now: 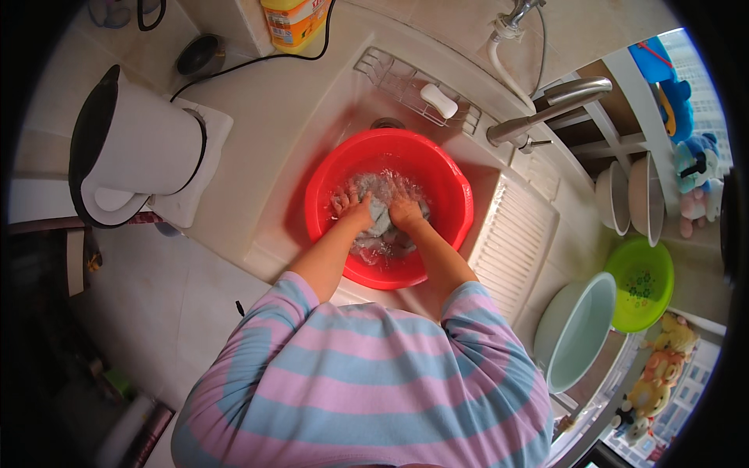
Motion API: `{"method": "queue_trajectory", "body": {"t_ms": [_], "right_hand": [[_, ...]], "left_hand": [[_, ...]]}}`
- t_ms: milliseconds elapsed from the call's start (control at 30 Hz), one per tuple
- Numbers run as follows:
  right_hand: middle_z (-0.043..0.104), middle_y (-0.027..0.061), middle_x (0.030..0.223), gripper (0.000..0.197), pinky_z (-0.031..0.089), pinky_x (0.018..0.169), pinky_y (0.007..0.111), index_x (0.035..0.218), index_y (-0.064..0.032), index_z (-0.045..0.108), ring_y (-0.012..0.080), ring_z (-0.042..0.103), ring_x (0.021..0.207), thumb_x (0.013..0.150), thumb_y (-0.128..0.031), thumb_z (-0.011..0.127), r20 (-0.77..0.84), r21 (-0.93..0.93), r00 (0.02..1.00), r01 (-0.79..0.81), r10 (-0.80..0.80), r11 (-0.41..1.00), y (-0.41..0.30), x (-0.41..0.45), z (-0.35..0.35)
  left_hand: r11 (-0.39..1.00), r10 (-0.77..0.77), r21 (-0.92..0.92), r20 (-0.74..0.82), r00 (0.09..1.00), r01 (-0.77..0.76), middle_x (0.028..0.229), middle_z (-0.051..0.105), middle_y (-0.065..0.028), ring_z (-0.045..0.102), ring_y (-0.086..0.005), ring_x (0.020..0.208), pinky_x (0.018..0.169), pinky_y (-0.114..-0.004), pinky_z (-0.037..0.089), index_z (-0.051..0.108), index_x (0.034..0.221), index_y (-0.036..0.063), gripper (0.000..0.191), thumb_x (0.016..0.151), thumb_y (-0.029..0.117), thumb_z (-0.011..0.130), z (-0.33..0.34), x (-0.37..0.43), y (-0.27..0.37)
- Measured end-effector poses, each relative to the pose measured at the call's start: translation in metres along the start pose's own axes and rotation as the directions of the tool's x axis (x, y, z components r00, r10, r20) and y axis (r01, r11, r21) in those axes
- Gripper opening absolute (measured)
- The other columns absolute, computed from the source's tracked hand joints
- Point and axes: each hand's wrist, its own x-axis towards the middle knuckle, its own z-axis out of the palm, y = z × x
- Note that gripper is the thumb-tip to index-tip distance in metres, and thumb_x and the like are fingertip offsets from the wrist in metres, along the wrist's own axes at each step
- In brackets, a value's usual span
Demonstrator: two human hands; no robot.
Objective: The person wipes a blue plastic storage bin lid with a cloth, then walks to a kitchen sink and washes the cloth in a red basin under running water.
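Observation:
A red plastic basin stands in the white sink, with water and wet grey cloth inside it. My left hand is at the left part of the cloth, its fingers spread and partly under the water. Against the cloth's right side rests my right hand, whose fingertips are blurred by the rippling water. Whether the right fingers grip any cloth cannot be told. A white bar of soap lies on the wire rack beyond the basin.
A metal faucet reaches in at the upper right. The ribbed washboard adjoins the sink's right side. Pale blue and green basins stand farther right. A white electric kettle with a black cord is at the left.

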Motion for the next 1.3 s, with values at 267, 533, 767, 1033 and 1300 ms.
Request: {"method": "queue_trajectory", "body": {"t_ms": [267, 533, 767, 1033, 1300], "right_hand": [[0.058, 0.005, 0.077, 0.019, 0.043, 0.06, 0.027, 0.097, -0.0019, 0.056, 0.0139, 0.054, 0.068, 0.082, -0.007, 0.045, -0.012, 0.997, 0.853, -0.03, 0.521, 0.071, -0.014, 0.01, -0.034], [0.057, 0.0189, 0.074, 0.014, 0.045, 0.061, 0.043, 0.084, -0.0045, 0.054, 0.0368, 0.056, 0.068, 0.076, -0.015, 0.056, -0.443, 0.418, 0.896, 0.251, -0.045, 0.873, -0.101, -0.049, -0.086], [0.059, 0.0196, 0.075, 0.029, 0.046, 0.066, 0.042, 0.075, -0.0024, 0.056, 0.0354, 0.058, 0.073, 0.081, -0.03, 0.05, -0.361, 0.368, 0.888, -0.144, 0.284, 0.919, 0.001, 0.007, -0.082], [0.03, 0.0215, 0.133, 0.077, 0.03, 0.098, 0.04, 0.134, -0.0075, 0.023, 0.0353, 0.032, 0.121, 0.074, -0.036, 0.063, -0.158, 0.603, 0.95, -0.123, 0.269, 0.788, 0.039, -0.017, -0.019], [0.028, 0.0183, 0.134, 0.054, 0.028, 0.099, 0.047, 0.132, -0.0104, 0.029, 0.0387, 0.024, 0.124, 0.08, -0.019, 0.044, 0.027, -0.112, 0.992, 0.128, -0.126, 0.985, 0.0, -0.007, 0.008]], "left_hand": [[-0.154, 0.088, -0.981, 0.109, 0.99, 0.122, 0.119, 0.049, -0.0102, 0.045, -0.027, 0.109, 0.091, -0.04, 0.036, 0.039, 0.126, 0.0143, 0.06, 0.076, 0.045, 0.055, -0.02, 0.026, 0.005], [-0.432, 0.489, -0.853, 0.051, 0.871, 0.293, 0.106, 0.054, -0.0109, 0.051, -0.0262, 0.098, 0.087, -0.04, 0.04, 0.051, 0.107, 0.0083, 0.049, 0.084, 0.048, 0.035, 0.006, 0.028, -0.004], [-0.377, 0.157, -0.905, 0.146, 0.977, 0.196, 0.099, 0.059, -0.009, 0.057, -0.0232, 0.092, 0.081, -0.037, 0.046, 0.056, 0.1, 0.0073, 0.038, 0.087, 0.033, 0.031, -0.002, 0.025, 0.025], [0.867, -0.153, -0.497, -0.345, 0.926, -0.042, 0.14, 0.013, -0.0174, 0.016, -0.0332, 0.128, 0.097, -0.053, 0.022, 0.034, 0.13, 0.0121, 0.07, 0.073, 0.044, 0.059, -0.028, -0.019, 0.022], [0.993, 0.12, 0.034, -0.156, 0.98, -0.116, 0.145, -0.008, -0.0076, -0.01, -0.0316, 0.132, 0.1, -0.059, 0.002, 0.032, 0.132, 0.0261, 0.072, 0.07, 0.043, 0.064, 0.001, 0.0, -0.009]]}}
